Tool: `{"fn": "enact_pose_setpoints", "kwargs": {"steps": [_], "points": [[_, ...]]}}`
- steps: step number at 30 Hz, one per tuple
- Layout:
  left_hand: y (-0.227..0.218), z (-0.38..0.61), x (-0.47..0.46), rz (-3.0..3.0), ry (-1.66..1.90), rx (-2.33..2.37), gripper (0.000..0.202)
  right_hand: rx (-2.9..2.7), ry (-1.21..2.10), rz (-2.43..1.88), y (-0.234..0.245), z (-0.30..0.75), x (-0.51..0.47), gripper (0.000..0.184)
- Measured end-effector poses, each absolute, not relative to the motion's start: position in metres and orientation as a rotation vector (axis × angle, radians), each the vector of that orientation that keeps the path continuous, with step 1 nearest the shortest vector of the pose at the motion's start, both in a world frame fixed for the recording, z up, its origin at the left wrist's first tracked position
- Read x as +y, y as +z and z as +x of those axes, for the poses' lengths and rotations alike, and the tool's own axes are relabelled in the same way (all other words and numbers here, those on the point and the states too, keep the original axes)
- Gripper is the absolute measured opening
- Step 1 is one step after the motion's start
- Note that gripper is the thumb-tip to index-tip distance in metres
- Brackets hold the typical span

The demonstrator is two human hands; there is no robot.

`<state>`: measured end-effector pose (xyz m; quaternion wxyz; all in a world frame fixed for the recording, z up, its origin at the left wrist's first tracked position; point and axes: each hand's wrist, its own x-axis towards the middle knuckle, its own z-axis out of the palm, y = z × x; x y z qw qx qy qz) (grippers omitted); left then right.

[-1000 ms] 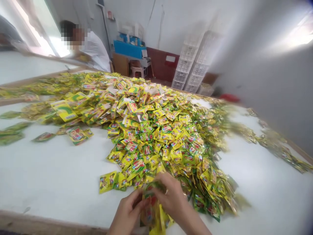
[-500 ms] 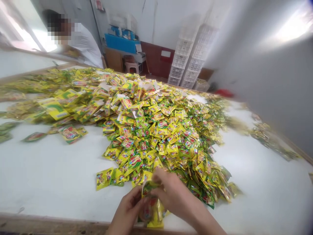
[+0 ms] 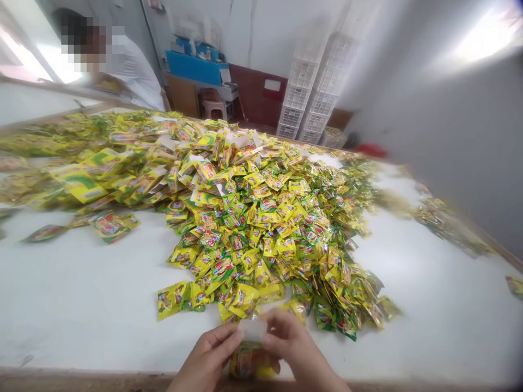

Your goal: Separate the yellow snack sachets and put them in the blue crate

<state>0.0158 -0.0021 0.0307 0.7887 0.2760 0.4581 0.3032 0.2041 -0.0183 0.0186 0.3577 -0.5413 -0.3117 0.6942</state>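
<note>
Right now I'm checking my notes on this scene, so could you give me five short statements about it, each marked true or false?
1. The left hand and right hand are on the same box. True.
2. The flap between the hands is dark red. False: the flap is whitish.
3. Sachets lie heaped on the table. True.
4. The crates lie scattered singly. False: the crates stand in tall stacks.
5. The other person wears a white top. True.

Single head-worn view, forward and down across a table point(image 3: 102, 299), left hand point(image 3: 212, 355) and right hand point(image 3: 295, 345) close, bottom centre.
</note>
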Motion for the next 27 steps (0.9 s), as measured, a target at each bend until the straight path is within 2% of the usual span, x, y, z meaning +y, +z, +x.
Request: {"fn": "enact_pose_setpoints", "kwargs": {"steps": [2,3,6,8,10,12,16,20,23,27], "points": [[0.039,0.016,0.0,0.602,0.599,0.947,0.016,-0.664,1.928,-1.386,0.016,0.194,-0.019,0.032],[0.041,0.016,0.001,0.618,0.593,0.948,0.017,-0.671,1.884,-1.416,0.017,0.189,-0.018,0.027],[0.034,0.015,0.003,0.704,0.702,1.074,0.013,-0.938,1.504,-1.467,0.026,0.18,-0.011,0.014],[0.022,0.011,0.002,0.774,0.761,1.195,0.019,-1.111,1.388,-1.419,0.03,0.18,-0.007,0.018],[0.008,0.006,0.001,0.858,0.76,1.266,0.029,-1.142,1.464,-1.392,0.029,0.182,-0.003,0.027],[-0.001,0.003,0.001,0.935,0.743,1.277,0.031,-1.072,1.524,-1.409,0.024,0.183,-0.002,0.03],[-0.006,0.004,0.003,1.094,0.797,1.26,0.026,-0.975,1.48,-1.465,0.016,0.181,-0.003,0.029],[-0.01,0.0,0.006,1.544,0.943,1.095,0.016,-1.264,1.261,-1.412,0.019,0.188,-0.008,0.016],[-0.019,-0.01,0.001,1.813,0.966,0.939,0.035,-1.505,1.107,-1.293,0.019,0.198,-0.018,0.014],[-0.028,-0.017,-0.01,1.97,0.858,0.891,0.05,-1.811,0.926,-1.268,0.016,0.21,-0.034,0.03]]}}
